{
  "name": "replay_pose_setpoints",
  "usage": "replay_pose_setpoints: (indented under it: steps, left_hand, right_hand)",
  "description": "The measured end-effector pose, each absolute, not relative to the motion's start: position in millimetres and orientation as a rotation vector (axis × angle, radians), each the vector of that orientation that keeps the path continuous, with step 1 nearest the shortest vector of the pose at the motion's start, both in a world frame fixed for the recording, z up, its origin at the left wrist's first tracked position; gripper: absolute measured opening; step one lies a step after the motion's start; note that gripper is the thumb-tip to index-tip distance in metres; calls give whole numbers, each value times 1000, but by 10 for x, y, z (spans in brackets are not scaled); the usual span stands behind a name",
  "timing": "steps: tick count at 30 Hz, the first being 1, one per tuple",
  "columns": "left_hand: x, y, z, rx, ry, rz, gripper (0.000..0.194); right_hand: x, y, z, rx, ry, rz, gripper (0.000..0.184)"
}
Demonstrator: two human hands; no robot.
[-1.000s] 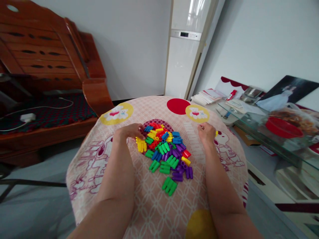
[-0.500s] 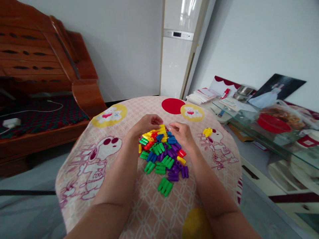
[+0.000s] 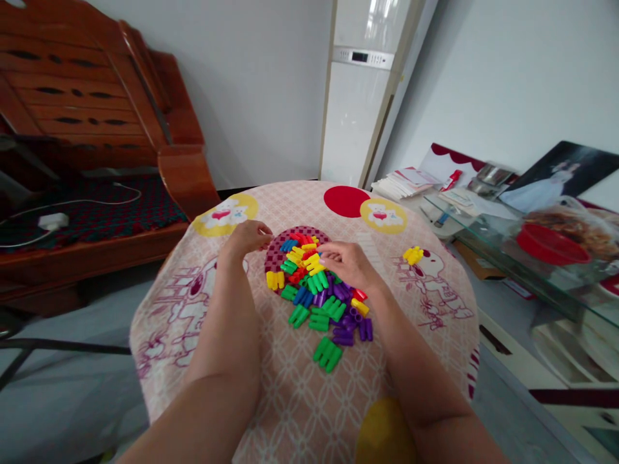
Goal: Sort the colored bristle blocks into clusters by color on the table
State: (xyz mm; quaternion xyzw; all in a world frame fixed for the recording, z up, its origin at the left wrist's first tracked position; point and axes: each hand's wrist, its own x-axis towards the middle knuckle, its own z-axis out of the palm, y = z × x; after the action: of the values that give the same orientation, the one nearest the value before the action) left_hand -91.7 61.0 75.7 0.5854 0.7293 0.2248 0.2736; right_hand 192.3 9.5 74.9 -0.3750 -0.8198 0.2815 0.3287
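A heap of plastic building blocks, joined tubes in several colours, lies mid-table. My left hand point(image 3: 249, 240) is lifted at the left of the heap, fingers loosely bent and apart, with nothing visible in them. My right hand point(image 3: 352, 263) reaches over the heap's right side with its fingers curled together. Its fingertips are at a yellow block point(image 3: 314, 263); whether they grip it is hidden. Nearer me are green blocks point(image 3: 327, 354) and purple blocks point(image 3: 366, 329). Another yellow block point(image 3: 275, 280) sits at the heap's left edge.
A patterned cloth point(image 3: 300, 399) covers the round table. One yellow block piece point(image 3: 413, 256) lies apart on the right. Beyond the table stand a wooden bench point(image 3: 188, 174) on the left and a glass shelf point(image 3: 488, 245) with a red bowl point(image 3: 551, 245) on the right.
My hands have moved apart: the left went left, away from the heap, while the right stays over it. The checked maroon circle behind the blocks now shows. The view has shifted slightly.
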Motion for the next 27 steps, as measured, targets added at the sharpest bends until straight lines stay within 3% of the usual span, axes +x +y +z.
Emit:
replay_pose_setpoints:
  steps: [4, 8, 11, 16, 21, 27]
  left_hand:
    - [-931, 716, 488, 1464, 2088, 764, 12]
    - [-967, 765, 352, 1375, 1991, 872, 9]
    - [-1007, 775, 310, 1283, 1889, 960, 14]
    - [-979, 759, 352, 1216, 1834, 1057, 14]
    - [-842, 728, 544, 1277, 1669, 1210, 16]
    - [-614, 739, 722, 1420, 1609, 1095, 14]
  right_hand:
    - [1384, -270, 691, -679, -2531, 460, 35]
    - [1033, -469, 438, -663, -2742, 53, 32]
    - [968, -447, 280, -713, -2789, -59, 27]
    - [1007, -375, 295, -765, -2735, 103, 18]
    - [1245, -325, 668, -728, -2458, 417, 21]
    - [1984, 80, 960, -1196, -2157, 296, 32]
